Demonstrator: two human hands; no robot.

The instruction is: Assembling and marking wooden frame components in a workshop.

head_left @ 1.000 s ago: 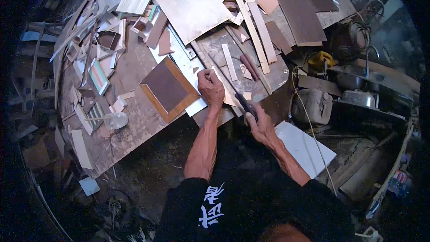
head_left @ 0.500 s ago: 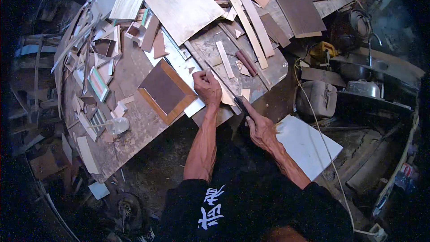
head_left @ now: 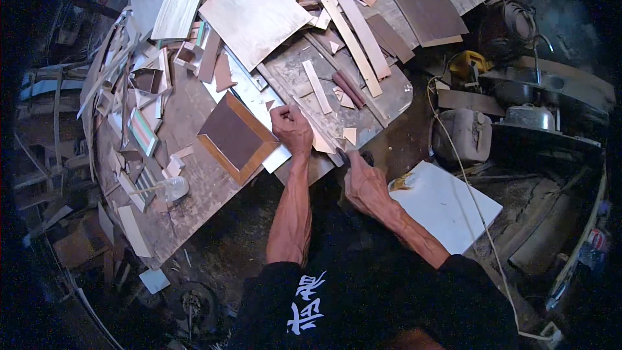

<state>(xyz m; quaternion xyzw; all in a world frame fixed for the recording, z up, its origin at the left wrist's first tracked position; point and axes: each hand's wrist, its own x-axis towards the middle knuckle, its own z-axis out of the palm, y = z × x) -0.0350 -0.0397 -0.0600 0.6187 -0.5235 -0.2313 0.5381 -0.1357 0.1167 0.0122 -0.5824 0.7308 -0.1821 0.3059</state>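
One dark handle [head_left: 342, 156], clamped in the right hand [head_left: 365, 185], lies to the near right of the left hand [head_left: 293, 132], whose curled fingers [head_left: 280, 114] hide whether they hold anything

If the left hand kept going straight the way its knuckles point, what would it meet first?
The left hand would probably meet the long narrow strip just beyond its knuckles, then the large pale panel. Depth is unclear, so it might pass over the strip.

Dim floor [head_left: 243, 223] beside cluttered worktable [head_left: 172, 220]
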